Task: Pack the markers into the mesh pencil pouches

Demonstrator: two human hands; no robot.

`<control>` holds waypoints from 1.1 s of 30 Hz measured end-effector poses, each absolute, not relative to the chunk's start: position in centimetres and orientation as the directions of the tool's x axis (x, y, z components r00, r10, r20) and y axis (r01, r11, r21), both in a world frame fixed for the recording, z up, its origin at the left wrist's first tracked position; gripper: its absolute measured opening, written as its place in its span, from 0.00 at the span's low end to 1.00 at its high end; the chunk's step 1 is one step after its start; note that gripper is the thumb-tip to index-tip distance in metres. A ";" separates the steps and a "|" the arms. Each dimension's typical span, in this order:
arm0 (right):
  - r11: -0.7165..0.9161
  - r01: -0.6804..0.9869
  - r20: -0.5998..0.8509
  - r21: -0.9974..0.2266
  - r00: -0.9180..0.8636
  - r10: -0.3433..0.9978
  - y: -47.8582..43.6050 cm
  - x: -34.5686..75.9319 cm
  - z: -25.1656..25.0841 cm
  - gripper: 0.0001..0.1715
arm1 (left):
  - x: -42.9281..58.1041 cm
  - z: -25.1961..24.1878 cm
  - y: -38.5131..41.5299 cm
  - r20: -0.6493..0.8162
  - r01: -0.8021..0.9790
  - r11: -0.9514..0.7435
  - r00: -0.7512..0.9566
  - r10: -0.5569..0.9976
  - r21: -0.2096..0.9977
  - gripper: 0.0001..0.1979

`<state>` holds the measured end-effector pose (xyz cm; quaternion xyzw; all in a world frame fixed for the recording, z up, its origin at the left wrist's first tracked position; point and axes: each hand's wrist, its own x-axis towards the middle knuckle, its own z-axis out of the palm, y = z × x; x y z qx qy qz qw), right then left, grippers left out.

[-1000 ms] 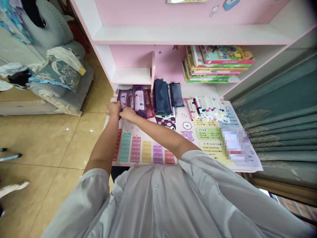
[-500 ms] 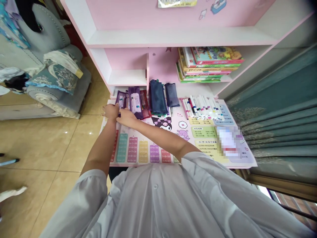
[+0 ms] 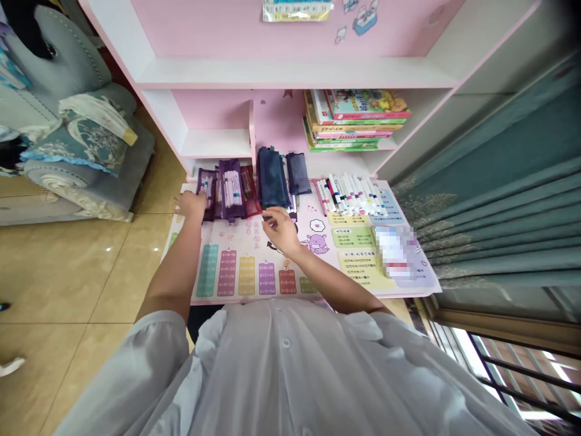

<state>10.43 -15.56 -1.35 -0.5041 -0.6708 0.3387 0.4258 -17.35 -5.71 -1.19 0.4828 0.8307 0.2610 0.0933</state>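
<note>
Left hand is at purple pouches, right hand near navy pouches.

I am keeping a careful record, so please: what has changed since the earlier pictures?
The right hand has moved rightward, from the purple pouches to just in front of the navy pouches. The left hand stays by the leftmost purple pouch. Markers and books stayed put.

The single view looked forward and steeply down from the wearer's head. It faced the printed mat and shelf from close by.
</note>
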 end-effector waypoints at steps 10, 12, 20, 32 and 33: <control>0.147 0.371 0.193 -0.917 0.089 0.977 -16.5 16.4 -3.1 0.13 | -4.2 2.8 -5.9 0.276 0.926 0.059 -0.172 0.946 0.373 0.13; 0.143 0.379 0.193 -0.914 0.098 0.976 -16.8 16.9 -2.9 0.12 | -2.1 2.5 -5.3 0.175 0.936 0.062 -0.129 0.976 0.347 0.16; 0.122 0.367 0.179 -0.922 0.125 0.976 -17.5 19.0 -3.8 0.13 | -0.2 0.8 -3.3 0.076 0.948 0.148 -0.175 0.982 0.282 0.23; 0.120 0.355 0.178 -0.927 0.135 0.975 -17.3 19.3 -4.7 0.12 | 0.4 1.0 -3.5 0.174 0.916 0.131 -0.210 0.962 0.380 0.10; 0.119 0.354 0.177 -0.928 0.134 0.975 -17.2 19.4 -4.8 0.12 | 0.5 1.0 -3.4 0.183 0.916 0.130 -0.213 0.960 0.380 0.10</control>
